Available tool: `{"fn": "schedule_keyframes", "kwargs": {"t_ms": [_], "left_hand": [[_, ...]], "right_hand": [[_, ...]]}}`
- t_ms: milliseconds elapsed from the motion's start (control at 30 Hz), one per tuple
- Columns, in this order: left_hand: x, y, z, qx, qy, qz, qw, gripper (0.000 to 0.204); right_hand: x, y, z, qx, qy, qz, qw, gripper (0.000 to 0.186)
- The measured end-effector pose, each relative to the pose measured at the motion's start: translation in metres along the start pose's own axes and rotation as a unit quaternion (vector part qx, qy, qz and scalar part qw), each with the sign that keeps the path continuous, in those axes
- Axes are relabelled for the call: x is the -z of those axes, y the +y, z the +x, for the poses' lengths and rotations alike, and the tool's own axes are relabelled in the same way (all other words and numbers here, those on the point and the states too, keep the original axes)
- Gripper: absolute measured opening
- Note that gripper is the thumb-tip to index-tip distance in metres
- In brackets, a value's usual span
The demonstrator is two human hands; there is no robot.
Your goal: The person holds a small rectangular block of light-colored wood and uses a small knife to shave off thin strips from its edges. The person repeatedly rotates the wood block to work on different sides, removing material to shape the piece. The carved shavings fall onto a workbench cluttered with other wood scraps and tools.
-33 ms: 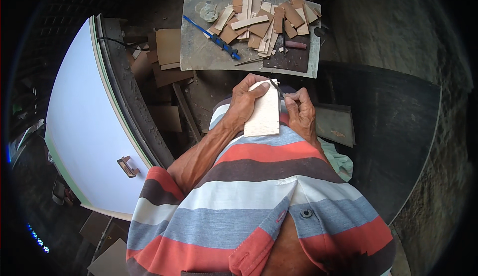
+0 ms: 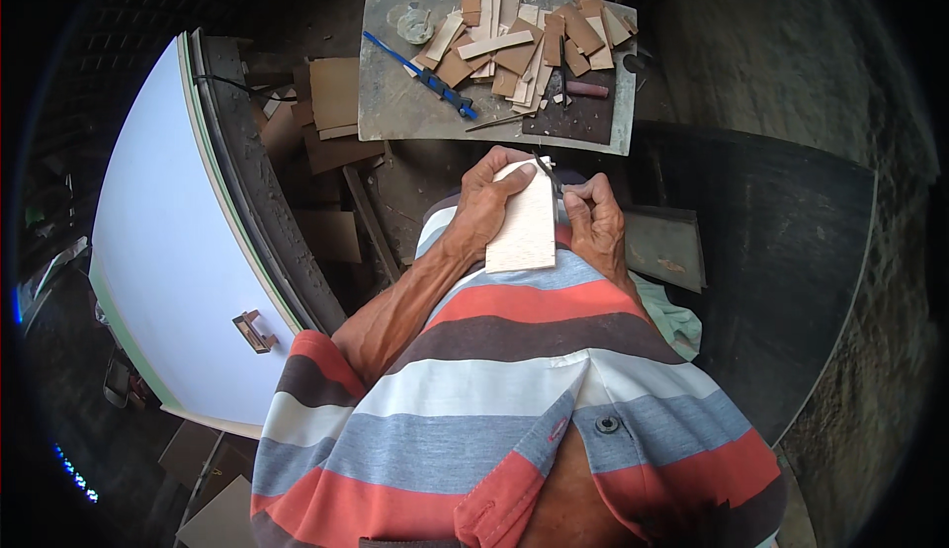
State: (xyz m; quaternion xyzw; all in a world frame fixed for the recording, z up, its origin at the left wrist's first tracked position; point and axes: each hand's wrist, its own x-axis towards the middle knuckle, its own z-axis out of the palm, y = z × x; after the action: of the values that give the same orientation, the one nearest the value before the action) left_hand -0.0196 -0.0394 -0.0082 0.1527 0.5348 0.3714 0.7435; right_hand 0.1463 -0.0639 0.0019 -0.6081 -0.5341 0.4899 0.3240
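Note:
A pale rectangular wooden piece (image 2: 519, 222) is held upright over my striped shirt, with my left hand (image 2: 484, 202) gripping its left side and the thumb across its upper face. A thin dark tool (image 2: 547, 169), perhaps a blade or file, meets the piece at its upper right corner. My right hand (image 2: 595, 220) is closed in a pinch on that tool, just right of the piece. Beyond my hands, a low worn board (image 2: 410, 103) bears several pale and brown wood offcuts (image 2: 499, 54), a blue strap-like item (image 2: 435, 82) and a pink-handled tool (image 2: 585, 88).
A white panel (image 2: 183, 232) with a metal handle (image 2: 254, 331) stands at my left. Loose brown boards (image 2: 331, 93) and a wooden strip (image 2: 368, 220) lie behind it. At my right are a large dark panel (image 2: 781, 271), a grey sheet (image 2: 657, 242) and a rough wall (image 2: 840, 84).

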Motion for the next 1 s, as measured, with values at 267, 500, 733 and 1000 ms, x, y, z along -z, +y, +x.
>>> {"fn": "schedule_keyframes", "kwargs": {"t_ms": [267, 500, 733, 1000], "left_hand": [[0.0, -0.006, 0.006, -0.038, 0.022, 0.047, 0.998, 0.014], [0.003, -0.001, 0.004, 0.001, 0.01, -0.018, 1.0, 0.019], [0.002, 0.008, 0.002, 0.04, -0.016, -0.053, 0.998, 0.021], [0.001, 0.005, 0.002, 0.04, -0.022, -0.038, 0.998, 0.02]], "right_hand": [[-0.013, 0.001, 0.007, -0.002, 0.017, 0.007, 1.0, 0.013], [0.005, -0.002, 0.016, -0.265, -0.06, 0.485, 0.831, 0.012], [0.003, 0.012, 0.005, -0.081, -0.019, 0.133, 0.988, 0.016], [0.0, 0.01, 0.006, 0.004, -0.016, 0.006, 1.0, 0.013]]}}
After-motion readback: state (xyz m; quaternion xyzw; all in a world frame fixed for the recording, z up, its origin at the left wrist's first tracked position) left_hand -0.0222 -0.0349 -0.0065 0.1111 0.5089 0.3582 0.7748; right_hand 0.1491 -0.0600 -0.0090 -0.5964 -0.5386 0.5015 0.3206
